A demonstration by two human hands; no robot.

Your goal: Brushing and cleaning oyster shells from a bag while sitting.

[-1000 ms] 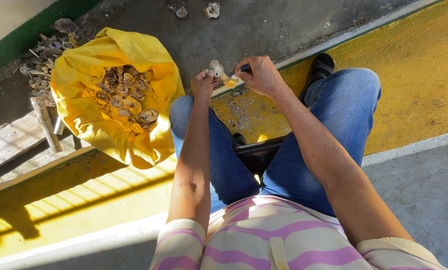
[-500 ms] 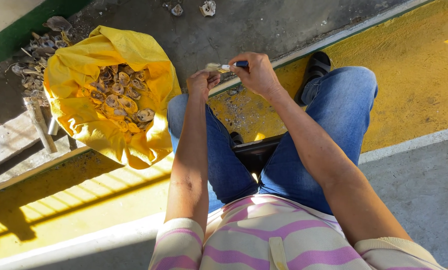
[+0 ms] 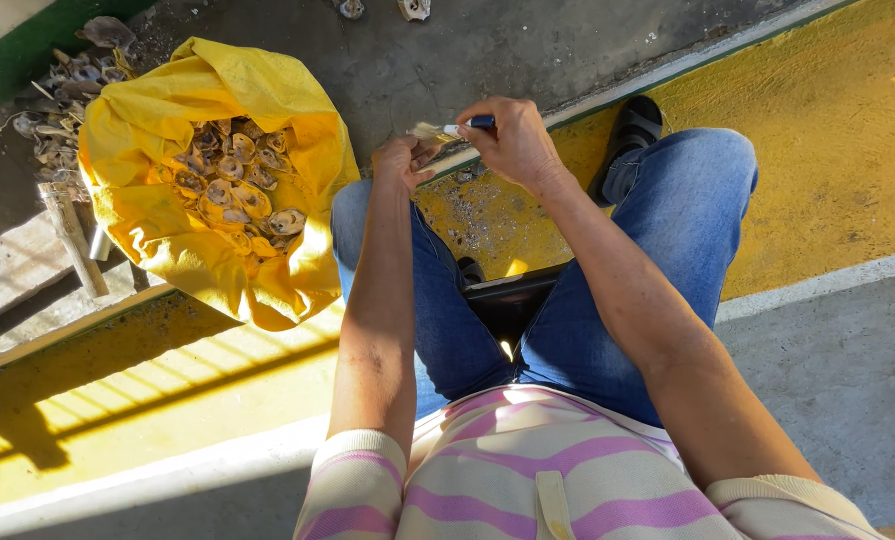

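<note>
Near me, over my jeans (image 3: 657, 250), my left hand (image 3: 404, 163) pinches a small shell piece while my right hand (image 3: 512, 140) grips a knife (image 3: 455, 130) against it. Farther left, the yellow sack (image 3: 167, 230) holds many shells (image 3: 237, 185); more to do, I judge.

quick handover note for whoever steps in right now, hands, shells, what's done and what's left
Left hand: closed on a small pale shell piece, held above the left knee.
Right hand: gripping a blue-handled tool, its tip at that piece.
Yellow sack: open on the ground to the left, holding many shells.
Done: loose shells lie piled behind the sack.
Left: the sack's shells, apparently.
</note>
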